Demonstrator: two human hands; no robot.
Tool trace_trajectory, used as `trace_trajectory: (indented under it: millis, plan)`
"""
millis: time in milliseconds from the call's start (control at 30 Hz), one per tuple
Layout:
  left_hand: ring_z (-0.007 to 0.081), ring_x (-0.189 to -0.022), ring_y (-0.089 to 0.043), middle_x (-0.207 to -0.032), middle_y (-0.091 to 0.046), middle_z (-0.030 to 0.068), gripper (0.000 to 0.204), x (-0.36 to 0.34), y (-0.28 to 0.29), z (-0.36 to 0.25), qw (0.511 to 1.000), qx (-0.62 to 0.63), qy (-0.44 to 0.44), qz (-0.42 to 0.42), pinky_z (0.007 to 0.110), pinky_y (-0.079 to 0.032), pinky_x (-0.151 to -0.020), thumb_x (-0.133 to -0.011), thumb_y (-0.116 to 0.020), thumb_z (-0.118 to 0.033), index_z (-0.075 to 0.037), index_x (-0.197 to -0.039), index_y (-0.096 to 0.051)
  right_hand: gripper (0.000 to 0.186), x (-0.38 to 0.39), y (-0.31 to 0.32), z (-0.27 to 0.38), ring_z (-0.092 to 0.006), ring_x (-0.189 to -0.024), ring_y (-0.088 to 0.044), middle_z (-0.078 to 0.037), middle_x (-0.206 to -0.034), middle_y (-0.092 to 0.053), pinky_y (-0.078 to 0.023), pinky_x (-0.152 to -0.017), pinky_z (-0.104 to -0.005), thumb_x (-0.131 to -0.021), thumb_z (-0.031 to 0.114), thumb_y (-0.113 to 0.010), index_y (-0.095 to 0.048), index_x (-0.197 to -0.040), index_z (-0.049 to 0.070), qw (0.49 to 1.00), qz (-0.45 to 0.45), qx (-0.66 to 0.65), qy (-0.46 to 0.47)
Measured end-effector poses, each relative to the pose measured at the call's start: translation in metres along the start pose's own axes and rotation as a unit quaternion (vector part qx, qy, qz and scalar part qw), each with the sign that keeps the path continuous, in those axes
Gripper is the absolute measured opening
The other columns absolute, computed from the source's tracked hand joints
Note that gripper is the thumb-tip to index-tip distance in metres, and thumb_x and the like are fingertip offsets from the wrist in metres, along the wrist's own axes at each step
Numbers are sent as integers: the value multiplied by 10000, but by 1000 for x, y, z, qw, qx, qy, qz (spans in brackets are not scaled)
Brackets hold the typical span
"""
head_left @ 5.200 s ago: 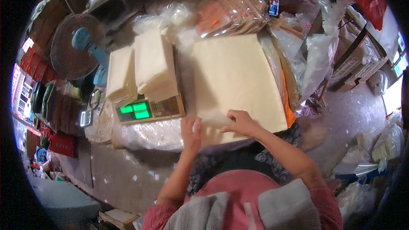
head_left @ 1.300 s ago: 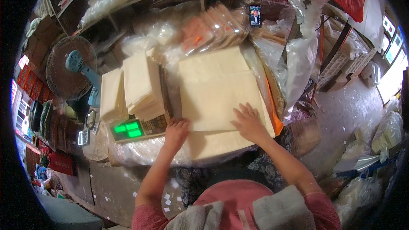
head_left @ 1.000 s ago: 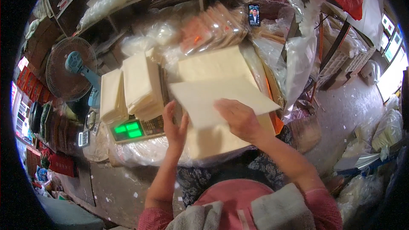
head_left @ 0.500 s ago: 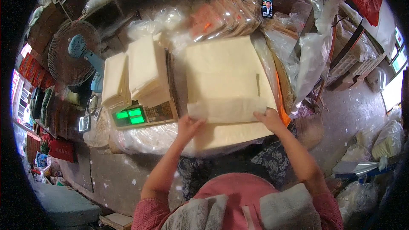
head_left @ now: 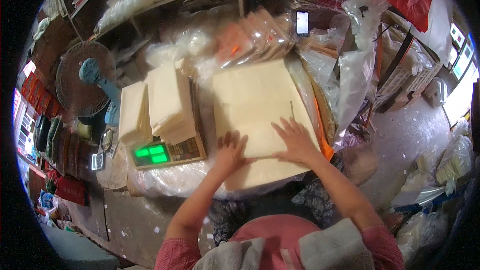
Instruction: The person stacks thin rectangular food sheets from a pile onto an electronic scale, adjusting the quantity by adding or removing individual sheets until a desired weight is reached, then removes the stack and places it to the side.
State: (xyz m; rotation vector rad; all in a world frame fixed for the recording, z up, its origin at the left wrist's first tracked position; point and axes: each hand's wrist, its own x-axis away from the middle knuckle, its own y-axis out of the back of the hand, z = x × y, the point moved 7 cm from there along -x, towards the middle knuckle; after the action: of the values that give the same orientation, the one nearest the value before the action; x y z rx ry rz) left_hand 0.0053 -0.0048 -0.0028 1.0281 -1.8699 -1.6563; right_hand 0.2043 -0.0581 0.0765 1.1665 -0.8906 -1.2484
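Note:
A large cream-coloured sheet, perhaps paper or thin cloth (head_left: 255, 95), lies in front of me with a folded-over layer along its near part. My left hand (head_left: 231, 150) rests on the fold's left end, fingers spread. Flat on the right end lies my right hand (head_left: 295, 142), its fingers stretched out below a small dark slit or mark. Left of the sheet, two folded cream stacks (head_left: 170, 101) sit on a digital scale (head_left: 172, 154) with lit green displays.
A blue desk fan (head_left: 90, 72) stands at the far left. Behind the sheet are plastic-wrapped packs (head_left: 257, 35) and a phone (head_left: 302, 23) with a bright screen. Clear plastic (head_left: 170, 174) edges the work surface; a small calculator (head_left: 98, 161) is left of the scale.
My hands have gone from gripping the folded edge to lying spread on it, and the fold now lies flat. The view has shifted slightly; the phone screen has turned mostly white.

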Motion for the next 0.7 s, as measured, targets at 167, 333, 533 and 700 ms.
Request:
trace_trajectory:
  millis: [167, 333, 533, 700]
  plan:
    - [327, -1170, -537, -1252, -575, 150, 573, 4, 14, 40, 990, 141, -21, 19, 425, -438, -963, -750, -738, -263, -123, -1272, -547, 898, 9, -39, -40, -340, -1410, -157, -150, -1521, -203, -182, -1131, -495, -744, 389, -734, -252, -1463, 149, 987, 117, -67, 88]
    - [183, -836, -659, -952, -686, 128, 360, 10, 31, 58, 888, 443, 98, -69, 317, -528, -719, -752, -748, -157, -63, -1082, -638, 652, 34, -45, -78, -296, -1191, -515, -176, -1285, -544, -401, -1007, -357, -783, 377, -725, -500, -1303, 53, 886, 146, -422, -124]
    - [283, -949, -628, -1098, -623, 184, 571, -39, 32, 42, 914, 255, 241, -203, 407, -507, -821, -832, -688, -297, -60, -1303, -471, 449, -8, -32, -90, -303, -851, -624, -185, -857, -630, -478, -736, -382, -872, 399, -617, -600, -1053, -12, 932, 5, -236, -273]
    - [350, -1392, -184, -1483, -266, 208, 658, -68, -27, 31, 982, 117, 127, -79, 461, -238, -1108, -858, -588, -471, -105, -1378, -418, 448, -31, -44, -96, -314, -938, -601, -166, -1006, -617, -474, -779, -397, -878, 342, -612, -541, -1186, 24, 938, -21, -199, -283]
